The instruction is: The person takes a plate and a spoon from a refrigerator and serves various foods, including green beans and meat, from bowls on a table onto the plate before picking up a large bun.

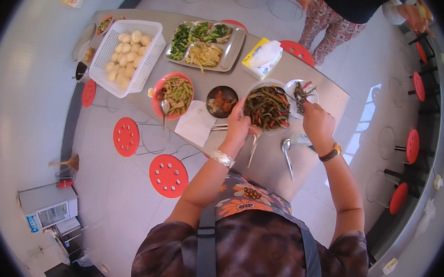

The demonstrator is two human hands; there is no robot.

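My left hand (pixel 239 124) grips the side of a pale round bowl (pixel 267 82) full of dark green strips with red pepper pieces. The bowl is tilted a little above the table. Just right of it, a white plate (pixel 314 97) carries a small heap of the same green and red food (pixel 301 95). My right hand (pixel 318 124) is closed at the near edge of that plate, its fingertips beside the heap; what they pinch is too small to make out. A metal spoon (pixel 287 156) lies below the bowl, beside another thin metal utensil (pixel 253 151).
On the grey table (pixel 333 92) stand a white basket (pixel 155 49) of pale round buns, a metal compartment tray (pixel 231 54), a red-rimmed bowl (pixel 158 88), a dark bowl (pixel 234 94) and a tissue box (pixel 263 56). Red stools (pixel 168 176) surround it. Another person (pixel 333 23) stands beyond.
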